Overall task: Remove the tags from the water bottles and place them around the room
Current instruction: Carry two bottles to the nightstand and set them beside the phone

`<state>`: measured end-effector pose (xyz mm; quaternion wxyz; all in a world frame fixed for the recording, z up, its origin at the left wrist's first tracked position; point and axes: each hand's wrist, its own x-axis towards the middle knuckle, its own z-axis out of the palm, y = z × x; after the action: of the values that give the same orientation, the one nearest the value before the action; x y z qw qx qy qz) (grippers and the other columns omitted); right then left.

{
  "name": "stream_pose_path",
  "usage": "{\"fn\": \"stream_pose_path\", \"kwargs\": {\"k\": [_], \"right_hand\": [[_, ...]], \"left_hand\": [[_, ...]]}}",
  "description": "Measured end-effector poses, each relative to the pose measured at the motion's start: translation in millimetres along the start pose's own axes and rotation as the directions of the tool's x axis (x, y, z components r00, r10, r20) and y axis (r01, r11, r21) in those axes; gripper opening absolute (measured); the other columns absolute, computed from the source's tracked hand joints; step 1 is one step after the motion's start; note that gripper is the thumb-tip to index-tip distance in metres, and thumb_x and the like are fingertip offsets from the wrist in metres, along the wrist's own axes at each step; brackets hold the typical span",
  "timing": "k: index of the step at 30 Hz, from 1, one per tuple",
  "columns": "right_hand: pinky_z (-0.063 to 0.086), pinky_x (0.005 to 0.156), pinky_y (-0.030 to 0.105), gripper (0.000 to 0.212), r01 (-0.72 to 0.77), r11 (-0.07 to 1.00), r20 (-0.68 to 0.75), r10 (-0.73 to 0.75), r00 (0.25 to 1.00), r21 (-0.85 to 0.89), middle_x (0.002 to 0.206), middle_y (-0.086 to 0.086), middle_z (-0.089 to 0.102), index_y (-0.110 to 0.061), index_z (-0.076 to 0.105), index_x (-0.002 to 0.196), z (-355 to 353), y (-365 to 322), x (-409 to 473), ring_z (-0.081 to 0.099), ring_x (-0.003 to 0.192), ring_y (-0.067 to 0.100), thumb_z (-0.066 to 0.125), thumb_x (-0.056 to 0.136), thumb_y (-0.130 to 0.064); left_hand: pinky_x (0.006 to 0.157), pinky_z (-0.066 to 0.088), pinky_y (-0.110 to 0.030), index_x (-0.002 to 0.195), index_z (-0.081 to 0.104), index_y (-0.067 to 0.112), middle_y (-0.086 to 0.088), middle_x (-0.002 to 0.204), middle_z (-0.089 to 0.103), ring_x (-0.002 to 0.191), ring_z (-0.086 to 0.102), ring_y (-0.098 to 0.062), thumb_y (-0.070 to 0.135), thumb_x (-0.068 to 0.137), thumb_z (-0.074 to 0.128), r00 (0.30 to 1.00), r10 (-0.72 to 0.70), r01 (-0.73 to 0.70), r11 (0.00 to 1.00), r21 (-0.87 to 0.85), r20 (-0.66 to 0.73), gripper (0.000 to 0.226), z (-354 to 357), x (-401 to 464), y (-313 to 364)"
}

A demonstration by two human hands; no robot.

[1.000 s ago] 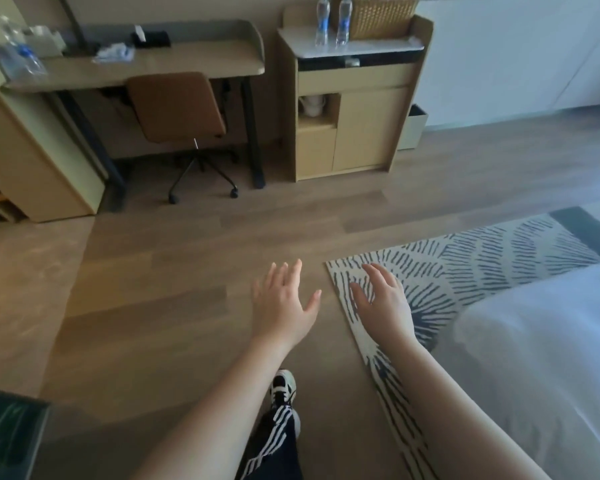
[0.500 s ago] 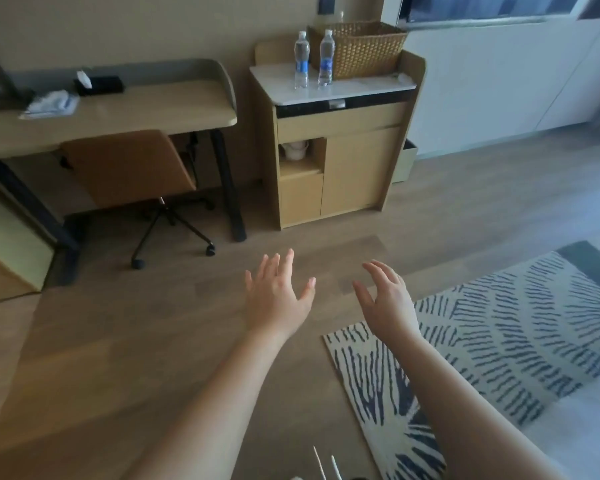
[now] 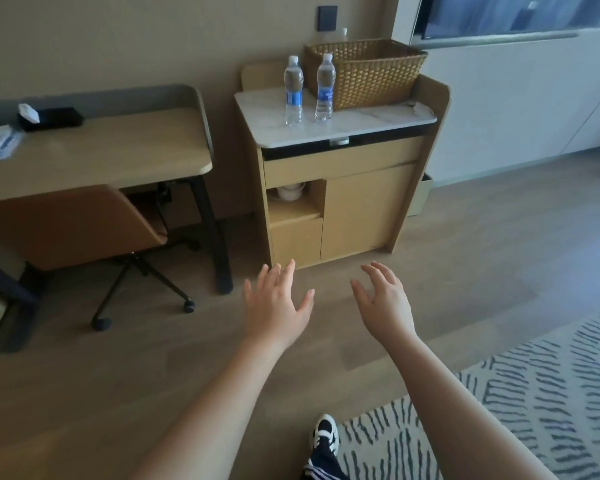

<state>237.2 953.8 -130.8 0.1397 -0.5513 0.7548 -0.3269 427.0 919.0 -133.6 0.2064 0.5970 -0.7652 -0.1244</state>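
Two clear water bottles with blue labels stand upright side by side on the white top of a wooden cabinet point(image 3: 368, 121): the left bottle point(image 3: 293, 91) and the right bottle point(image 3: 325, 87). No tag is visible on either at this distance. My left hand point(image 3: 277, 303) and my right hand point(image 3: 386, 298) are stretched out in front of me over the floor, well short of the cabinet. Both hold nothing; the left fingers are straight and spread, the right fingers loosely bent.
A wicker basket point(image 3: 368, 72) sits on the cabinet behind the bottles. A desk point(image 3: 94, 150) with a black tissue box point(image 3: 49, 117) and a brown wheeled chair point(image 3: 73, 226) stand to the left. A patterned rug point(image 3: 541, 393) lies at the lower right, my shoe point(image 3: 324, 433) at its edge.
The view has come closer to the cabinet and swung right, so the bottles look larger and nearer. Both hands stay raised and empty.
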Motion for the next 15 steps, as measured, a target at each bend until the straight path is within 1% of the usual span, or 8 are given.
{"fn": "stream_pose_path", "kwargs": {"k": [3, 7, 13, 15], "right_hand": [[0.034, 0.104, 0.034, 0.044, 0.019, 1.0, 0.017, -0.019, 1.0, 0.008, 0.145, 0.0, 0.044, -0.018, 0.051, 0.134, 2.7, 1.2, 87.5, 0.035, 0.135, 0.02, 0.051, 0.095, -0.038], [0.037, 0.101, 0.034, 0.043, 0.046, 0.999, 0.024, -0.047, 0.999, 0.02, 0.145, -0.001, 0.043, -0.018, 0.053, 0.132, 7.1, -1.4, 188.6, 0.037, 0.134, 0.02, 0.051, 0.095, -0.04], [0.036, 0.102, 0.034, 0.044, 0.058, 0.998, 0.033, -0.059, 0.998, 0.021, 0.146, -0.002, 0.042, -0.02, 0.052, 0.133, 22.8, -2.1, 311.2, 0.036, 0.134, 0.018, 0.049, 0.095, -0.041], [0.036, 0.103, 0.035, 0.044, 0.062, 0.998, 0.032, -0.062, 0.998, 0.019, 0.146, -0.001, 0.042, -0.019, 0.053, 0.133, 30.8, -0.6, 349.9, 0.037, 0.133, 0.019, 0.049, 0.095, -0.041]], "left_hand": [[0.118, 0.012, -0.052, 0.15, 0.029, 0.027, -0.003, 0.154, 0.036, 0.147, 0.02, -0.023, 0.059, 0.092, 0.04, 1.0, -0.018, 0.018, 1.0, 0.013, 0.006, 0.067, 10.4, 83.3, 12.1], [0.118, 0.013, -0.053, 0.149, 0.03, 0.026, -0.003, 0.153, 0.037, 0.146, 0.021, -0.023, 0.059, 0.092, 0.04, 0.999, -0.027, 0.027, 1.0, -0.005, -0.041, 0.067, 15.3, 182.1, 24.0], [0.118, 0.013, -0.052, 0.149, 0.031, 0.024, -0.004, 0.153, 0.037, 0.146, 0.021, -0.023, 0.056, 0.093, 0.042, 0.997, -0.063, 0.061, 0.998, -0.025, -0.055, 0.065, 26.3, 305.2, 22.2], [0.118, 0.014, -0.053, 0.148, 0.033, 0.022, -0.004, 0.152, 0.039, 0.145, 0.023, -0.023, 0.054, 0.093, 0.044, 0.995, -0.065, 0.063, 0.997, -0.034, -0.072, 0.064, 34.3, 344.4, 19.0]]}}
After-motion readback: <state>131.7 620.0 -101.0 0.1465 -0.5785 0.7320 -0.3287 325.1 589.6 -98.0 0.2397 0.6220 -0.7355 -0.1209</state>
